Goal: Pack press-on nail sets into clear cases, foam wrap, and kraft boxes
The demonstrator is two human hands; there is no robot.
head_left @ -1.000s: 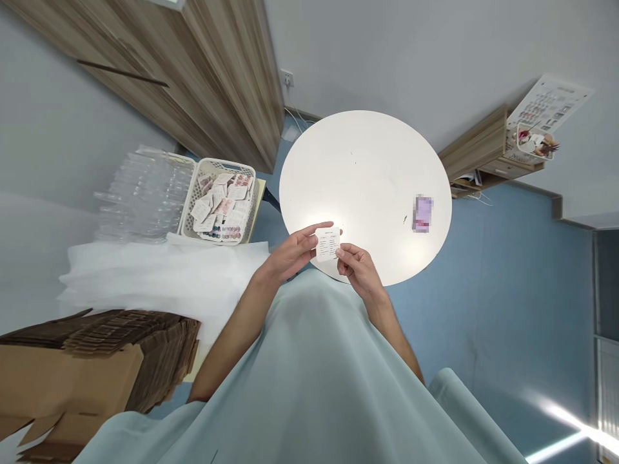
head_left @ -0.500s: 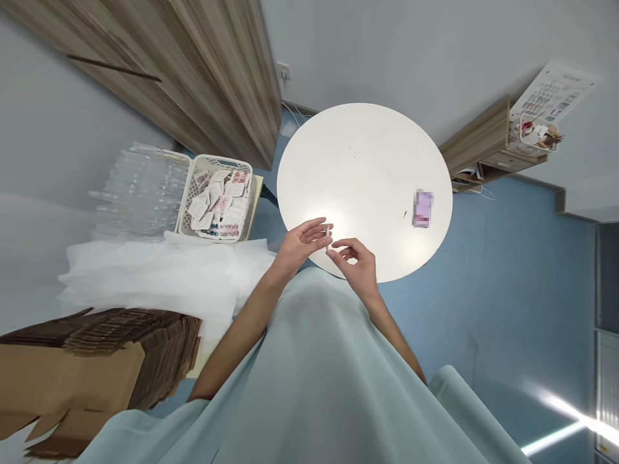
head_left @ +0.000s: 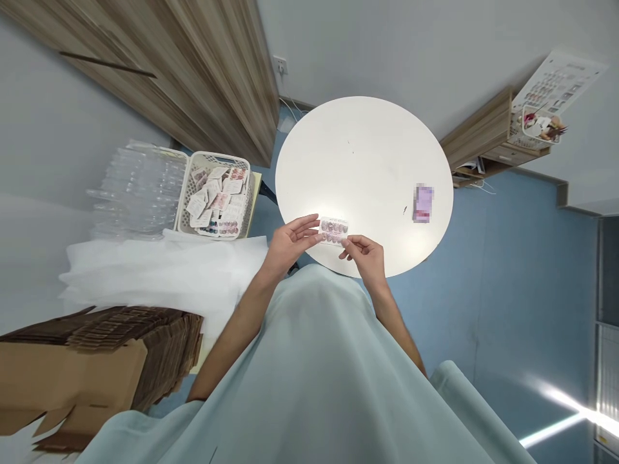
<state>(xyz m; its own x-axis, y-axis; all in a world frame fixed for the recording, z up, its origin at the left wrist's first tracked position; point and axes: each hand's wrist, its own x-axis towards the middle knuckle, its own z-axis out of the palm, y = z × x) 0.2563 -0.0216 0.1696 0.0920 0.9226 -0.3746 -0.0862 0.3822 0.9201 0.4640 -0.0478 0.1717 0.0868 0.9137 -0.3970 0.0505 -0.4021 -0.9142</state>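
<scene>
The left hand [head_left: 284, 246] and right hand [head_left: 369, 259] pinch the press-on nail card [head_left: 333, 229] at opposite ends; light edge pressure, clear of the nails, should suit it best.

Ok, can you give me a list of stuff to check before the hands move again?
1. Card held: ok, the left hand is at its left side and the right hand at its lower right corner.
2. Colourful side showing: ok, two rows of purplish, nail-like shapes face the camera.
3. Every shape stuck on well: cannot tell, too small.
4. One hand free: not ok, both are on the card.
5. Purple thing out of the way: ok, it's apart from both hands.
</scene>
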